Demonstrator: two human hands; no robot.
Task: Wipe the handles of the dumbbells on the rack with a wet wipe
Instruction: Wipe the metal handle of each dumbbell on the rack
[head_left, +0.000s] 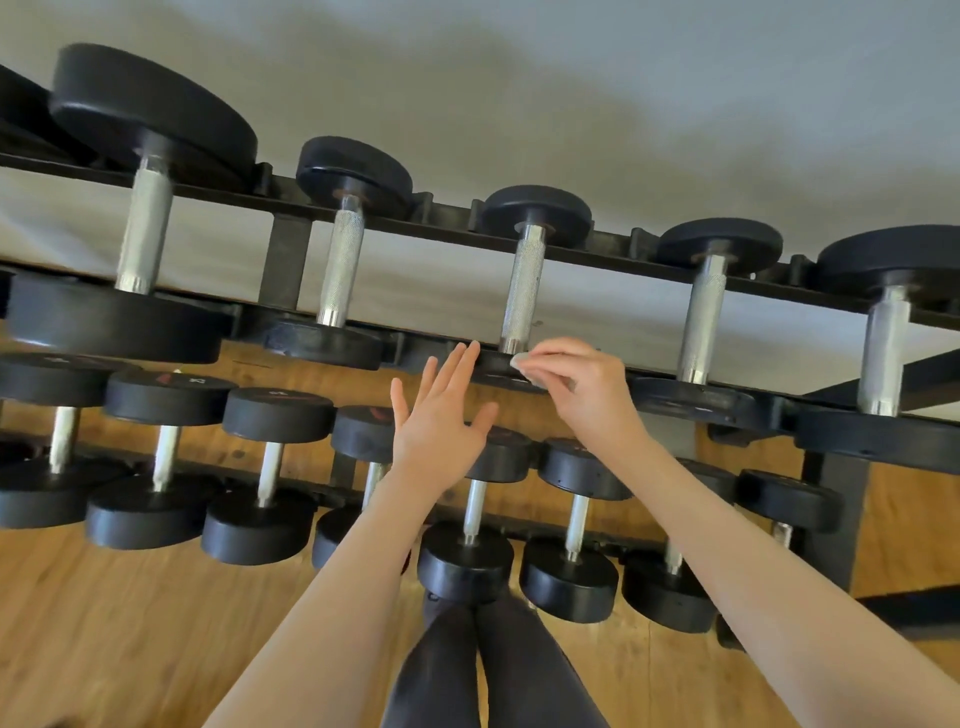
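Wooden floor under dumbbell rack, right hand pinching wet wipe beside knurled handle, left hand fingers spread, holding nothing

Lighting soft, even daylight; faint shadows on pale grey wall, upper frame. Slight overall softness. Wide-angle bending at edges.

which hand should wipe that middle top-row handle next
Right. The right hand already pinches the wet wipe just below the near end of the middle handle. The left hand is open and holds nothing, beside that dumbbell's front plate.
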